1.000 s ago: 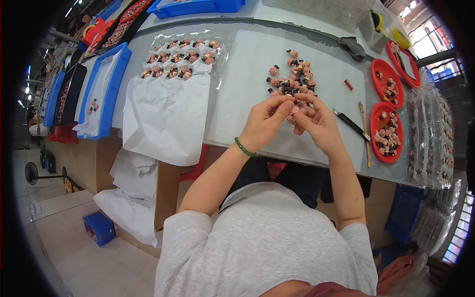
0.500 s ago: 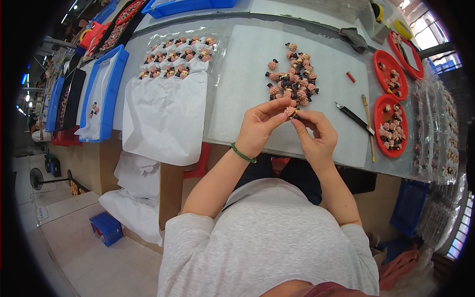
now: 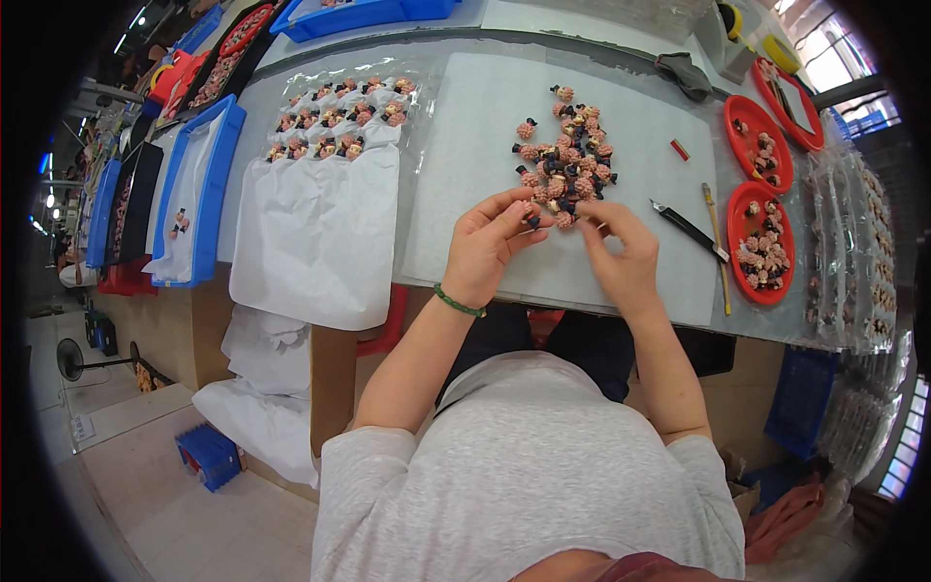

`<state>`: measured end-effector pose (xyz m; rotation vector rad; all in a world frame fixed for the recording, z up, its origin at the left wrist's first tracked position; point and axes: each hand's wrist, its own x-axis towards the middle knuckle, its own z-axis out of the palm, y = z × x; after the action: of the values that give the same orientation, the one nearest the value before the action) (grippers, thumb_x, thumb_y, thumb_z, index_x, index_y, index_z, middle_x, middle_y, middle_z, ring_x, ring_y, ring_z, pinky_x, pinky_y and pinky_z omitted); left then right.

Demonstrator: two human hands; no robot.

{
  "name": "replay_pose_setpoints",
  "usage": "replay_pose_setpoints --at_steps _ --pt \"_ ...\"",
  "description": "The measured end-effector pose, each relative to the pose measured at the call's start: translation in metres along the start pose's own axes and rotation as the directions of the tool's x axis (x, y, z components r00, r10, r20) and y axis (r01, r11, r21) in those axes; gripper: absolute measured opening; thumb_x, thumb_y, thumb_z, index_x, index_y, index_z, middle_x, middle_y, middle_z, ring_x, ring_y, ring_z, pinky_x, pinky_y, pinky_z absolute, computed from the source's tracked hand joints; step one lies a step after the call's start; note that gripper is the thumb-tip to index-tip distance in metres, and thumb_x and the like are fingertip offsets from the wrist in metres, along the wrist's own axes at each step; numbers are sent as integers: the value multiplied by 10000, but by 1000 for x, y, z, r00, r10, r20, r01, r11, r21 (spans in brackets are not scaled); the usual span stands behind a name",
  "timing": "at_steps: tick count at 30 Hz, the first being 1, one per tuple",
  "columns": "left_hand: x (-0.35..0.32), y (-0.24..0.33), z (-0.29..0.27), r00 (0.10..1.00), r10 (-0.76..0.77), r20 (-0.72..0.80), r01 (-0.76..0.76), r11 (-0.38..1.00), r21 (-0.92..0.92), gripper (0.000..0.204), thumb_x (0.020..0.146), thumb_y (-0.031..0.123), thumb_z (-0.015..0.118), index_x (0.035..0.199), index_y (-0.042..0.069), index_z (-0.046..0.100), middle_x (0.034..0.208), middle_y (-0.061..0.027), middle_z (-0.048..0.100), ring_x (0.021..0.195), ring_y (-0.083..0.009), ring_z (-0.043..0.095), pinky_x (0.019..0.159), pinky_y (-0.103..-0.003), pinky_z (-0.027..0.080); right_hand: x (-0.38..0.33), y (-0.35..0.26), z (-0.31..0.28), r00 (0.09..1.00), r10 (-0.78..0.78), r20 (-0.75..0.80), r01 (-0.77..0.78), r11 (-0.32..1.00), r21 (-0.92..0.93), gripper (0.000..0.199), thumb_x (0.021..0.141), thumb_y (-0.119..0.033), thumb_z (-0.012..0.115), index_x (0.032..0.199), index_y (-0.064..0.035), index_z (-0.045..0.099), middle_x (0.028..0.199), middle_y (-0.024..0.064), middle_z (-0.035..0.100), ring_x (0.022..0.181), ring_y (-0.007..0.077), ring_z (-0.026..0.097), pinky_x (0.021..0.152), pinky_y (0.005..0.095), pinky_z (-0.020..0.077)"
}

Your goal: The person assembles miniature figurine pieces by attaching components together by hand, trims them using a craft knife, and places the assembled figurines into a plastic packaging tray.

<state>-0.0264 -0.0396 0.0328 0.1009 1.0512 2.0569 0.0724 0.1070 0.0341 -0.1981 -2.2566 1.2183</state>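
My left hand [image 3: 482,248], with a green bracelet at its wrist, is closed around a small pink-and-black figurine [image 3: 530,217]. Its fingers partly cover the figurine. My right hand [image 3: 626,260] is bent into a pinch, with its fingertips at another pink figurine [image 3: 564,220] by the near edge of the pile. How firmly they grip it is hard to see. Just beyond both hands lies a loose pile of similar figurines [image 3: 582,160], pink and knobbly with black parts, on a white sheet [image 3: 465,145].
At left, a clear blister tray [image 3: 415,126] bears rows of figurines over white paper [image 3: 315,233]. A blue tray [image 3: 233,131] stands farther left. To the right lie a red piece [image 3: 680,149], a utility knife [image 3: 689,230], a brush [image 3: 719,247] and red dishes [image 3: 734,267] with figurines.
My hands have moved apart. One figurine stays in my left hand, lower and further left, while my right fingertips have come to another at the pile's near edge.
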Motion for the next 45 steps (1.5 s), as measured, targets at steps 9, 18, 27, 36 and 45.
replay_pose_setpoints --at_steps 9,18,27,36,45 --pt "3 -2 5 998 9 -57 -3 995 101 203 887 158 500 1014 5 544 786 -13 531 653 -85 514 593 -210 440 35 28 -12 984 -176 44 179 909 -376 252 715 17 618 953 -66 632 935 88 613 851 233 569 684 297 475" --pt "4 -5 18 993 -116 36 106 972 210 224 875 244 555 921 30 605 676 25 516 579 -46 453 511 -178 363 2 -13 8 888 -457 -56 435 872 -227 341 643 100 673 957 -19 614 843 85 603 808 199 578 690 292 481" --pt "2 -10 10 978 118 172 -168 933 318 185 838 63 574 1011 1 583 904 -36 610 801 -81 542 697 -208 435 -25 -5 13 930 360 79 -330 719 612 233 826 -4 578 1050 50 544 998 94 566 895 150 563 784 274 489" --pt "3 -14 9 973 126 194 -153 980 130 277 782 -83 540 1050 -10 534 994 -70 583 920 -117 555 836 -242 461 -28 -3 18 964 259 -56 -175 780 600 306 796 58 587 1090 47 502 1035 104 541 963 148 544 848 264 459" --pt "0 -10 9 967 65 245 -89 992 90 273 800 -56 537 1071 -21 530 1084 -130 564 1019 -175 536 901 -301 433 -33 -2 18 978 176 -109 -109 886 451 325 784 74 591 1093 46 493 1056 110 529 964 155 545 848 264 457"
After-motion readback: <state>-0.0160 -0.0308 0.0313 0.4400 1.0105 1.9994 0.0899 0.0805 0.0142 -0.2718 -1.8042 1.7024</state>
